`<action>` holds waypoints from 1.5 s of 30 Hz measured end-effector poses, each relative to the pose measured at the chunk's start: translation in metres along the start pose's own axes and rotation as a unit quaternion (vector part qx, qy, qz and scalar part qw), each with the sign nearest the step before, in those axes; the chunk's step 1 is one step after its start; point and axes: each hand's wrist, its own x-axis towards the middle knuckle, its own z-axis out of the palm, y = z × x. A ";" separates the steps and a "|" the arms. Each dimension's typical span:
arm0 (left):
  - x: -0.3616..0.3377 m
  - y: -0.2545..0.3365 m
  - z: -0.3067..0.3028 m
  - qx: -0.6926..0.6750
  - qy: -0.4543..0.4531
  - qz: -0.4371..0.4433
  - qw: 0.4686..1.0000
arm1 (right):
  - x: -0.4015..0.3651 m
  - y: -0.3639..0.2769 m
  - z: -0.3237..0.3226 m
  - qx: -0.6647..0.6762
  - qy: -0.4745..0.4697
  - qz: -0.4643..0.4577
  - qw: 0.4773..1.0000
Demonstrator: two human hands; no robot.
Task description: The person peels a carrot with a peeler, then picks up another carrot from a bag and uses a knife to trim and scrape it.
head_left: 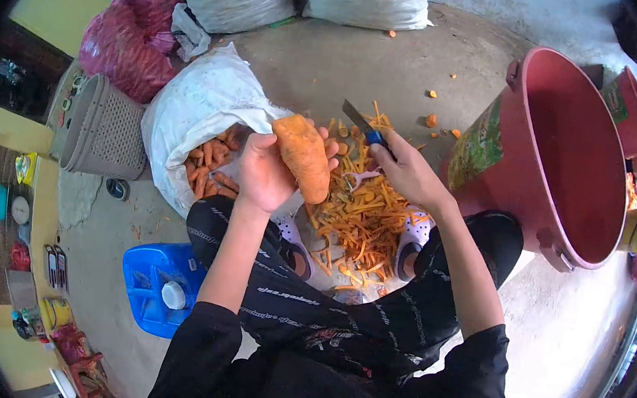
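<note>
In my left hand (265, 175) lies a thick, unusually stout carrot (301, 157), its orange skin rough and brownish in places, thumb on one side and fingertips showing on the other. My right hand (411, 169) is closed round the blue handle of a knife (358, 118), whose dark blade points up and to the left, apart from the carrot. Below both hands, a heap of orange peelings (362, 222) covers the floor between my feet. A pale pink peeler (363, 177) rests on the heap. To the left, an open white sack (214, 85) holds several carrots (213, 160).
A big red bin (494, 131) stands close at my right. Left are a grey perforated basket (114, 129), pink mesh sacks (129, 50) and a blue jerrycan (153, 287). Full white sacks (368, 0) line the back. Small orange pieces (431, 121) dot the floor.
</note>
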 end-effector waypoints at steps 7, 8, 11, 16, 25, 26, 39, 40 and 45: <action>0.004 -0.040 -0.032 0.103 0.072 0.009 0.992 | -0.025 0.018 0.011 -0.019 0.034 0.035 0.999; 0.003 -0.043 -0.039 0.106 0.071 0.009 0.992 | -0.027 0.019 0.015 -0.026 0.028 0.029 0.999; 0.004 -0.046 -0.037 0.127 0.079 0.024 0.989 | -0.026 0.010 0.022 0.015 0.014 0.017 1.000; 0.002 -0.048 -0.037 0.139 0.084 0.023 0.986 | -0.021 0.023 0.028 0.219 0.004 0.055 0.974; 0.001 -0.054 -0.038 0.173 0.104 -0.024 0.979 | -0.011 0.019 0.029 0.201 0.044 0.108 0.973; 0.001 -0.055 -0.039 0.198 0.106 -0.034 0.974 | -0.010 0.020 0.029 0.201 0.054 0.108 0.972; 0.003 -0.072 -0.044 0.194 0.149 -0.118 0.962 | -0.008 0.034 0.030 0.327 0.117 0.144 0.927; 0.002 -0.076 -0.048 0.333 0.169 -0.063 0.925 | -0.008 0.038 0.031 0.309 0.109 0.132 0.936; 0.004 -0.084 -0.054 0.643 0.172 0.083 0.742 | -0.013 0.033 0.036 0.138 0.122 0.106 0.977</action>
